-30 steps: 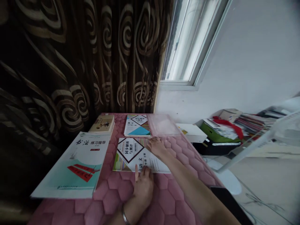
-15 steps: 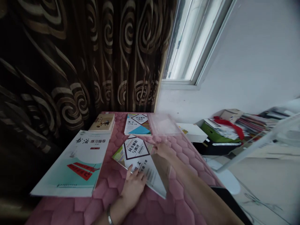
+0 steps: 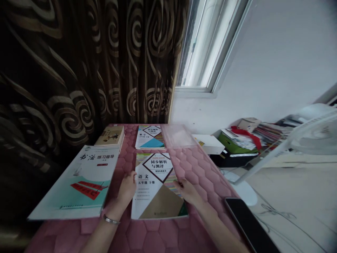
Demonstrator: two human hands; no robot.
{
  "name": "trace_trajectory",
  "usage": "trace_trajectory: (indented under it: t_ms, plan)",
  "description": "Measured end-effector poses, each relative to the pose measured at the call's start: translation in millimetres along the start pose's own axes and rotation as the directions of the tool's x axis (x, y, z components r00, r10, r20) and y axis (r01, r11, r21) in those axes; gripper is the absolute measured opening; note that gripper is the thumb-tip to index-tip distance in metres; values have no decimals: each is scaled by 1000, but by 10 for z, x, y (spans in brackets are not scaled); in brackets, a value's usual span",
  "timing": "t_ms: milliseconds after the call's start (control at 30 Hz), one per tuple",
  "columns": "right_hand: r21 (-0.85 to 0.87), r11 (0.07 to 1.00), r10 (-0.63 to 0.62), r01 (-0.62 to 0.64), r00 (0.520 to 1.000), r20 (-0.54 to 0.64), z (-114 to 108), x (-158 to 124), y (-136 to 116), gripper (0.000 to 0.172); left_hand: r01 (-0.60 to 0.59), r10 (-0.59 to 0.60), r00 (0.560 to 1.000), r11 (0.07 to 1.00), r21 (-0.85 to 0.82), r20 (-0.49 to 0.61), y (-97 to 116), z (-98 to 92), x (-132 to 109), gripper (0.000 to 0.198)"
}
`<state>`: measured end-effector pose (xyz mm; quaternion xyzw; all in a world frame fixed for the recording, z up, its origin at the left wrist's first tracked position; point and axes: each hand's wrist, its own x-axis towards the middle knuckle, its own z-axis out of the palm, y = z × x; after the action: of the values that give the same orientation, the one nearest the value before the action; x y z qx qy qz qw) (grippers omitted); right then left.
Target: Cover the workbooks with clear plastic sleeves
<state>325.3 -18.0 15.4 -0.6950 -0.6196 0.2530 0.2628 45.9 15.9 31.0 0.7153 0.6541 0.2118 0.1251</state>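
A workbook [image 3: 157,186] with a black diamond title panel lies upright on the pink quilted table [image 3: 202,168]. My left hand [image 3: 127,188] rests against its left edge with fingers curled onto the cover. My right hand [image 3: 188,189] presses on its right edge, fingers laid on the cover. A bracelet is on my left wrist. A large white and teal calligraphy book [image 3: 79,182] lies left of the workbook.
At the back of the table lie a small brown book [image 3: 110,135], a second diamond-titled workbook [image 3: 150,137] and a clear plastic folder [image 3: 177,135]. A black phone [image 3: 249,223] sits at the table's right edge. Dark curtain behind; cluttered stacks and a white fan to the right.
The workbook was turned from lying sideways to upright and drawn nearer to me. My hands moved from its near and far edges to its left and right edges.
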Motion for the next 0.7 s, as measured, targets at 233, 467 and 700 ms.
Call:
trace_trajectory:
  t_ms: [233, 467, 700]
  plan:
    - [-189, 980, -75, 58, 994, -80, 162, 48, 39, 37, 181, -181, 983, 983, -24, 23, 127, 36, 14, 35]
    - [-438, 898, -13, -46, 991, -132, 166, -12, -203, 37, 59, -51, 997, 988, 143, -63, 226, 70, -42, 36]
    - [-477, 788, -410, 389, 910, 66, 403, -107, -375, 45, -381, 372, 925, 899, 215, 83, 420, 430, -243, 48]
